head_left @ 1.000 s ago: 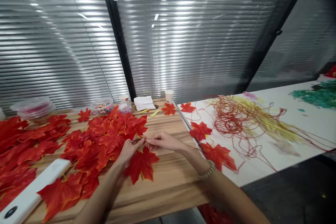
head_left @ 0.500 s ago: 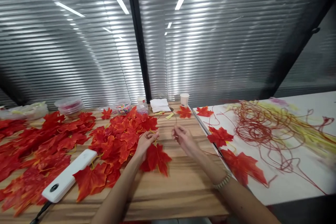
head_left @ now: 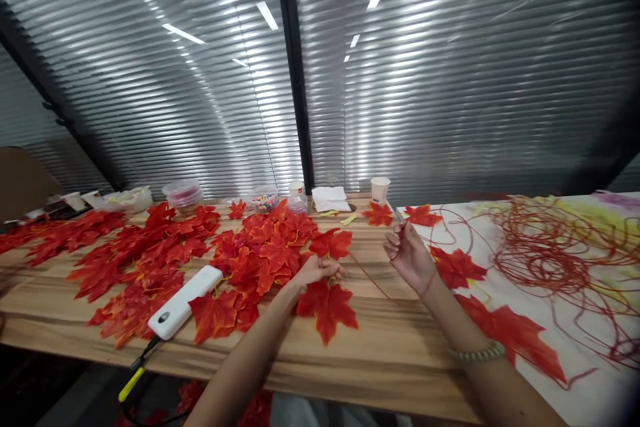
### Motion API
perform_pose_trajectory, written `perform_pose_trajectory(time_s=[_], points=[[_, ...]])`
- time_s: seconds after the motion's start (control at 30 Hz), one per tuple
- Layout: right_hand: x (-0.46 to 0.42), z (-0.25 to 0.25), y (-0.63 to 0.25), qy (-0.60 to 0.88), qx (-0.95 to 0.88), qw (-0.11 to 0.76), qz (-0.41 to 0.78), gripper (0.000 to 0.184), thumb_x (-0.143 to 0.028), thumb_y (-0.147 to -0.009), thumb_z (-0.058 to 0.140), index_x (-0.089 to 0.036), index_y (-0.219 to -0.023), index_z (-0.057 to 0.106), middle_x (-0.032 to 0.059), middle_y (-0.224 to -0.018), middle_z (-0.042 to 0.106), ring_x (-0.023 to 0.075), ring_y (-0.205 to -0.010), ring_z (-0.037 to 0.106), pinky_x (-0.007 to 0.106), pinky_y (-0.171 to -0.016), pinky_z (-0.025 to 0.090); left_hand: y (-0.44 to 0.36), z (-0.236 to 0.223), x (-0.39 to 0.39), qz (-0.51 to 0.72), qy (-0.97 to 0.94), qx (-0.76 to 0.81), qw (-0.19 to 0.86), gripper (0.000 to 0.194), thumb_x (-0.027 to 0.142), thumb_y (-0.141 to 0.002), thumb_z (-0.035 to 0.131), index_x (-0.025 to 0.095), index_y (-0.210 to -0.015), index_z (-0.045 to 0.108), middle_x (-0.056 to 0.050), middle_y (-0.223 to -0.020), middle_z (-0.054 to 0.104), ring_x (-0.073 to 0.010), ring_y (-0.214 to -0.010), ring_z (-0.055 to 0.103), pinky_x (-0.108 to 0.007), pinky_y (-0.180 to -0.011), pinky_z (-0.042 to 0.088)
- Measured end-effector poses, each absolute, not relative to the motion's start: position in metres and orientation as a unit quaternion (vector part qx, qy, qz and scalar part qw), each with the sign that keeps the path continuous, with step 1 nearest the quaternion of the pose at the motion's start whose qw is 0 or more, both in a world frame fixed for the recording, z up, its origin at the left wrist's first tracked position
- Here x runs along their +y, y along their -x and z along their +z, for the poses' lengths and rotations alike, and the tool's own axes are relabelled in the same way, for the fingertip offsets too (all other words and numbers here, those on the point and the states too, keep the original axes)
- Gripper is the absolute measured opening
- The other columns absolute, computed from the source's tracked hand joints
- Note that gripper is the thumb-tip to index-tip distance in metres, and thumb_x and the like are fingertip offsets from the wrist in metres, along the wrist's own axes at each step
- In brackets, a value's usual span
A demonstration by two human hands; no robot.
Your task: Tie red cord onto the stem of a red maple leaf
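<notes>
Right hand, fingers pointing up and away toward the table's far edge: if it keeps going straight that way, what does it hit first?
Most likely the red leaf lying just beyond the right hand, at the white sheet's near corner. The paper cup stands further back and a little left. Depth is hard to judge from this one view.

Left hand (head_left: pixel 315 271) pinching low, right hand (head_left: pixel 411 255) raised.

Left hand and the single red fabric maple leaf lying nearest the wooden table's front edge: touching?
Touching. The head view shows the left hand with its fingers resting on the top of the red fabric maple leaf, no gap visible.
</notes>
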State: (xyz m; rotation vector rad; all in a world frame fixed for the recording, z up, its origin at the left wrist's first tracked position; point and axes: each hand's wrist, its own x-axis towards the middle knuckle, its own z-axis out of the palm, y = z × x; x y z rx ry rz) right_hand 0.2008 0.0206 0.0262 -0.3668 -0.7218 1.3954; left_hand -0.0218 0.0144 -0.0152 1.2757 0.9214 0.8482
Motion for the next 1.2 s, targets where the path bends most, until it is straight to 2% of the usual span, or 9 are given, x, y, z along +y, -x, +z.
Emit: perform_pose_trajectory(time_s=[0.23, 0.37, 0.47, 0.6, 0.77, 0.9, 0.97, 1.07, 1.2], points=[[0.034, -0.002, -0.187, 0.282, -0.326, 0.652, 0.623, 0.024, -0.034, -0.059, 0.073, -0.019, -0.073, 0.061, -0.0029, -0.069, 0.055, 0.0046, -0.052, 0.046, 0.017, -0.045, 0.035, 0.022, -0.012, 0.021, 0.389, -0.544, 0.374, 0.643, 0.036, 0.037, -0.06, 0.071, 0.005, -0.075, 0.068, -0.009, -0.066, 0.065, -0.0121, -0.061, 0.058, -0.022, -0.063, 0.043], [0.021, -0.003, -0.168, 0.3, -0.354, 0.6, 0.651, 0.026, -0.035, -0.058, 0.074, -0.018, -0.074, 0.065, -0.0011, -0.07, 0.059, 0.005, -0.055, 0.048, 0.017, -0.051, 0.037, 0.018, -0.006, 0.017, 0.426, -0.508, 0.369, 0.651, 0.036, 0.038, -0.063, 0.069, 0.008, -0.08, 0.066, -0.009, -0.072, 0.066, -0.0145, -0.072, 0.06, -0.023, -0.073, 0.044], [0.01, 0.002, -0.16, 0.315, -0.386, 0.546, 0.673, 0.024, -0.035, -0.057, 0.074, -0.016, -0.07, 0.066, -0.002, -0.061, 0.057, 0.0051, -0.053, 0.047, 0.017, -0.051, 0.036, 0.016, 0.001, 0.011, 0.485, -0.447, 0.375, 0.651, 0.027, 0.035, -0.065, 0.068, 0.012, -0.08, 0.064, -0.006, -0.079, 0.066, -0.0138, -0.077, 0.061, -0.024, -0.078, 0.043], [0.0, 0.007, -0.154, 0.323, -0.432, 0.504, 0.675, 0.022, -0.033, -0.059, 0.073, -0.015, -0.069, 0.066, -0.001, -0.06, 0.057, 0.006, -0.053, 0.048, 0.018, -0.05, 0.035, 0.015, 0.009, 0.003, 0.504, -0.397, 0.381, 0.666, 0.025, 0.03, -0.063, 0.071, 0.013, -0.078, 0.061, -0.004, -0.075, 0.066, -0.0128, -0.068, 0.06, -0.023, -0.07, 0.045], [-0.001, 0.003, -0.147, 0.305, -0.452, 0.496, 0.676, 0.023, -0.036, -0.063, 0.07, -0.014, -0.07, 0.066, -0.0004, -0.06, 0.058, 0.0061, -0.053, 0.048, 0.018, -0.051, 0.035, 0.013, 0.01, 0.003, 0.491, -0.425, 0.381, 0.658, 0.028, 0.035, -0.06, 0.072, 0.012, -0.074, 0.062, -0.003, -0.068, 0.064, -0.011, -0.059, 0.057, -0.02, -0.059, 0.043], [0.001, 0.001, -0.147, 0.313, -0.435, 0.494, 0.684, 0.025, -0.037, -0.061, 0.071, -0.015, -0.072, 0.067, -0.0004, -0.063, 0.059, 0.0068, -0.055, 0.05, 0.019, -0.055, 0.038, 0.013, 0.004, 0.012, 0.488, -0.448, 0.385, 0.642, 0.033, 0.035, -0.047, 0.079, 0.011, -0.063, 0.061, 0.001, -0.054, 0.058, -0.0061, -0.045, 0.047, -0.018, -0.049, 0.037], [0.002, 0.002, -0.149, 0.32, -0.425, 0.503, 0.681, 0.025, -0.036, -0.06, 0.072, -0.015, -0.073, 0.067, -0.0007, -0.063, 0.059, 0.0068, -0.055, 0.05, 0.02, -0.056, 0.04, 0.012, 0.002, 0.014, 0.487, -0.453, 0.387, 0.639, 0.034, 0.034, -0.044, 0.08, 0.011, -0.061, 0.061, 0.001, -0.053, 0.057, -0.0054, -0.044, 0.046, -0.017, -0.048, 0.036], [0.003, 0.003, -0.152, 0.319, -0.429, 0.517, 0.669, 0.024, -0.035, -0.06, 0.072, -0.015, -0.073, 0.067, -0.0012, -0.061, 0.058, 0.0061, -0.053, 0.049, 0.019, -0.053, 0.039, 0.009, 0.005, 0.01, 0.488, -0.46, 0.385, 0.634, 0.032, 0.034, -0.05, 0.077, 0.011, -0.067, 0.063, -0.001, -0.062, 0.06, -0.0068, -0.052, 0.05, -0.017, -0.051, 0.037], [0.003, 0.003, -0.152, 0.323, -0.44, 0.521, 0.656, 0.024, -0.034, -0.06, 0.072, -0.015, -0.073, 0.066, -0.0004, -0.062, 0.059, 0.0072, -0.055, 0.05, 0.019, -0.053, 0.039, 0.003, 0.015, -0.002, 0.486, -0.459, 0.404, 0.625, 0.027, 0.034, -0.057, 0.074, 0.011, -0.065, 0.061, 0.001, -0.056, 0.057, -0.0061, -0.05, 0.049, -0.016, -0.05, 0.036]])
